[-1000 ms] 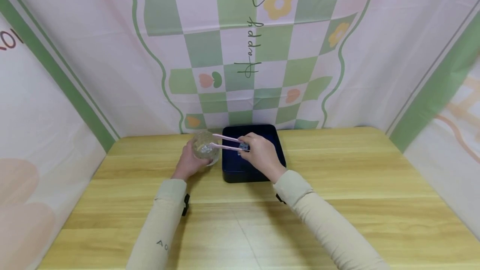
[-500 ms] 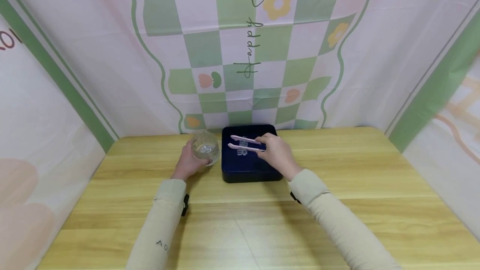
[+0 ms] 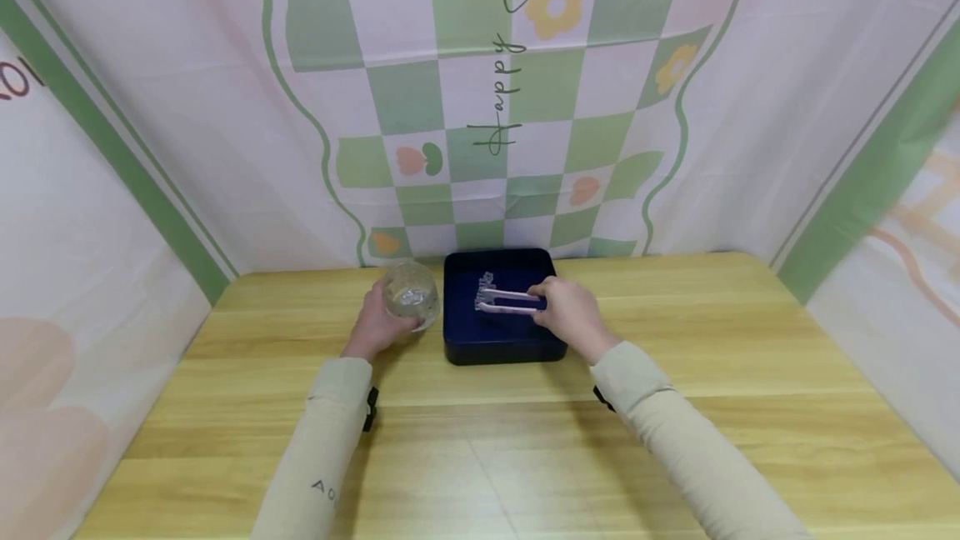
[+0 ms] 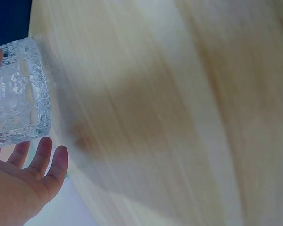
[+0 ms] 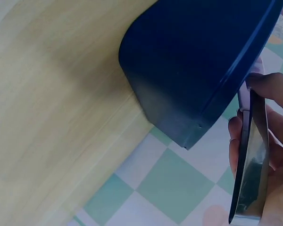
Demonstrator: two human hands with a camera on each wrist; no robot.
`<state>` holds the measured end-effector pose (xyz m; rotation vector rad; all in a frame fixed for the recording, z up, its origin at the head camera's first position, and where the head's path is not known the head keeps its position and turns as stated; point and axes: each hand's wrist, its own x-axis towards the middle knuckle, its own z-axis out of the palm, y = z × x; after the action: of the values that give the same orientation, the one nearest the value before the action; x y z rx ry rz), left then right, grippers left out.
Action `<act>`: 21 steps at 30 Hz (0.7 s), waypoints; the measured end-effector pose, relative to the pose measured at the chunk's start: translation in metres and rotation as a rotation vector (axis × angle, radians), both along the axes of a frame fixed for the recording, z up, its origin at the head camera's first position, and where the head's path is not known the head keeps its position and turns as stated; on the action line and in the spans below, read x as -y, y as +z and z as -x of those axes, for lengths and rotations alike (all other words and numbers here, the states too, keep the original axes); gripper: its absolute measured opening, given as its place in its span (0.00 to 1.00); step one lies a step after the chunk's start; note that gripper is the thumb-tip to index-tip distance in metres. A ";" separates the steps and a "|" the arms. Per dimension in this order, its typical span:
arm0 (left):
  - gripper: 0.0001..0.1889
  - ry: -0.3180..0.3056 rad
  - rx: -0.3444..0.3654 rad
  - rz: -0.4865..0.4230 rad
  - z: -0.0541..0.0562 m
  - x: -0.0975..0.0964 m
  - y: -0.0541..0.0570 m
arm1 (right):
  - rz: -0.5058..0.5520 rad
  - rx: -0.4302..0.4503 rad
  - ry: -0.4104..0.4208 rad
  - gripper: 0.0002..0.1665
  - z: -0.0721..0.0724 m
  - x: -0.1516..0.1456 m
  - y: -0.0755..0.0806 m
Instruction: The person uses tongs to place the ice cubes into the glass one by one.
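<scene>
My left hand [image 3: 372, 326] holds a clear textured glass [image 3: 411, 298] by its side, left of a dark blue square tray [image 3: 504, 353]. Clear glassy lumps show inside the glass. In the left wrist view the thumb and fingers lie on opposite sides of the glass [image 4: 19, 103]. My right hand [image 3: 573, 317] grips metal tongs [image 5: 252, 169] with pink arms, reaching over the tray from the right. The tips of the tongs are at a cluster of small clear pieces [image 3: 485, 282], like ice cubes, on the tray's floor. Whether the tips pinch one I cannot tell.
The tray stands near the back edge of a wooden table [image 3: 465, 440]. Behind it hangs a green and white checked cloth [image 3: 480, 107], with pale cloth on both sides. In the right wrist view the tray's wall [image 5: 179, 108] rises close to the tongs.
The tongs were over the glass, then moved right over the tray and down to the clear pieces with the right hand. The left hand and the glass have hardly moved.
</scene>
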<state>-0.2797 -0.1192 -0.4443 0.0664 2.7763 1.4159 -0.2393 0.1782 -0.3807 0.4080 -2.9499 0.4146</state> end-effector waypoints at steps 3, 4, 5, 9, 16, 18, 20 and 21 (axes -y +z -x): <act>0.52 0.001 0.001 -0.005 0.000 0.000 0.000 | -0.010 0.012 -0.002 0.20 0.000 -0.001 -0.001; 0.52 0.002 0.001 -0.006 0.000 0.000 0.000 | -0.013 0.015 -0.003 0.20 0.001 -0.001 -0.001; 0.52 0.002 0.002 -0.006 -0.001 -0.001 0.001 | -0.014 0.015 -0.003 0.20 0.000 -0.001 -0.001; 0.52 0.002 0.004 -0.013 -0.002 -0.001 0.003 | -0.018 0.016 -0.007 0.19 0.000 -0.001 -0.002; 0.51 -0.001 -0.001 -0.036 -0.004 -0.003 0.005 | -0.021 0.039 -0.032 0.19 0.000 0.002 -0.004; 0.51 -0.003 -0.003 -0.040 -0.004 -0.003 0.005 | -0.026 0.040 -0.037 0.20 0.000 0.003 -0.005; 0.51 0.000 -0.001 -0.037 -0.004 -0.003 0.005 | -0.019 0.036 -0.041 0.20 0.000 0.003 -0.004; 0.51 0.001 -0.001 -0.037 -0.004 -0.003 0.005 | -0.018 0.034 -0.041 0.20 0.000 0.004 -0.004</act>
<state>-0.2754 -0.1160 -0.4390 0.0666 2.7514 1.4684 -0.2393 0.1745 -0.3848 0.3445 -2.9915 0.3945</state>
